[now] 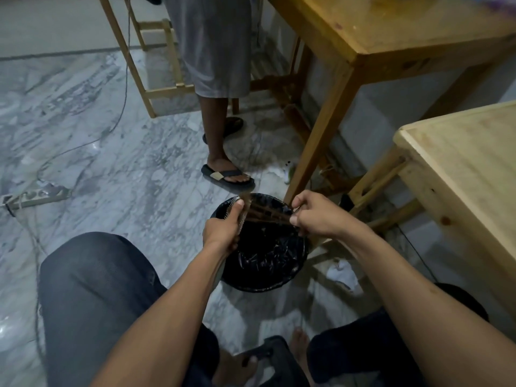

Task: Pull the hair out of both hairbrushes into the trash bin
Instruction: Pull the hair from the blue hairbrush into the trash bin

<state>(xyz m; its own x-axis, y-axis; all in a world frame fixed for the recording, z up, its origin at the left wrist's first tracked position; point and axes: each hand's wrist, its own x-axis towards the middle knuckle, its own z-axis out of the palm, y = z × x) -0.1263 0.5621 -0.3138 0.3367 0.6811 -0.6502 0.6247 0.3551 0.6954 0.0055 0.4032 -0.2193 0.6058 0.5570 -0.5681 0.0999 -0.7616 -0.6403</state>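
My left hand (pixel 223 227) grips a hairbrush (pixel 239 216) over the round black trash bin (pixel 268 283), which is lined with a black bag. Only the brush's bristled edge shows beside my thumb. Brown hair (pixel 266 215) stretches in strands from the brush to my right hand (pixel 315 213), whose fingers are pinched on the far end of the strands. Both hands hover above the bin's far half. A second hairbrush is not in view.
A person in a grey garment and sandals (pixel 227 175) stands just beyond the bin. A wooden table leg (pixel 315 146) comes down at the bin's right rim. A lighter wooden table (pixel 469 174) is at right. A power strip (pixel 36 195) and cables lie on the marble floor at left.
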